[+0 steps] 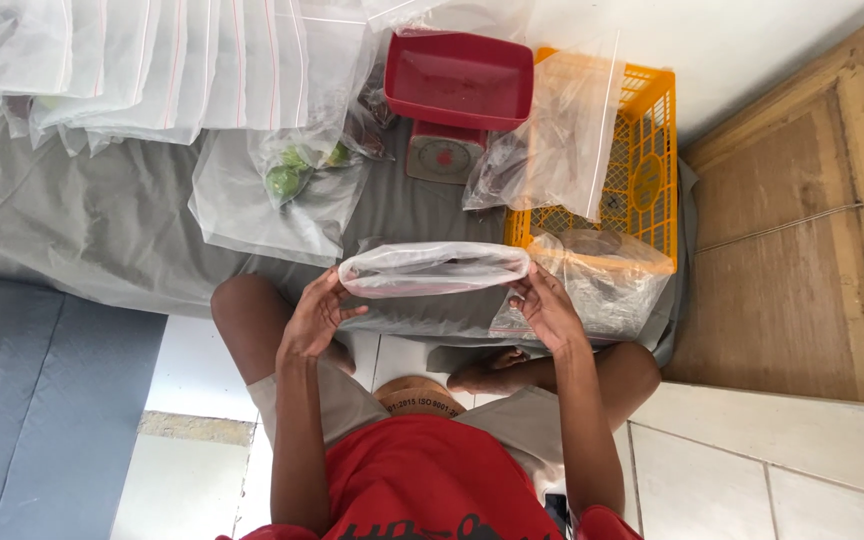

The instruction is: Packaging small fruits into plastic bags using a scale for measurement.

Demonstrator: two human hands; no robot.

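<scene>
Between left hand point(314, 318) and right hand point(546, 308), clear plastic bag point(434, 269) (mouth stretched wide), both pinching its rim

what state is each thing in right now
clear plastic bag: mouth held open, gripped at both ends
left hand: gripping the bag's left end
right hand: gripping the bag's right end
red scale tray: empty, on the scale
yellow crate: lying flat, partly covered by bags
bag of green fruit: filled, lying on the grey sheet
</scene>
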